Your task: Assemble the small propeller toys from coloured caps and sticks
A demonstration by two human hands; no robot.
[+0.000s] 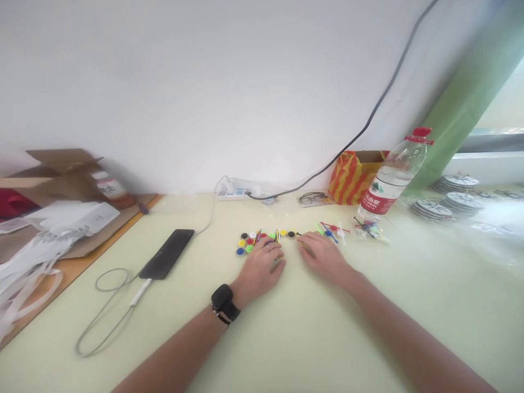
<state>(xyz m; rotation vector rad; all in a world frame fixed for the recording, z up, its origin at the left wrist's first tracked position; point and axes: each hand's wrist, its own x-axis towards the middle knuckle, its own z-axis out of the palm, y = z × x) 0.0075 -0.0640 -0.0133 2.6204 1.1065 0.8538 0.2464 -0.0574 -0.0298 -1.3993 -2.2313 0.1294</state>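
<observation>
Several small round coloured discs lie grouped on the table, in blue, yellow, green, red, black and white. My left hand, with a ring and a black watch, is over the right part of this group, fingers bent down among thin coloured sticks. What its fingers and thumb pinch is hidden. Just right of a black disc, my right hand rests low with fingers curled together; a small yellowish bit shows at them, too blurred to name. Beyond it lie red, blue and white propeller-like pieces.
A large water bottle stands at right, beside a bag of small parts and a striped bag. Stacked round discs lie farther right. At left are a phone on a cable, a power strip and a cardboard box.
</observation>
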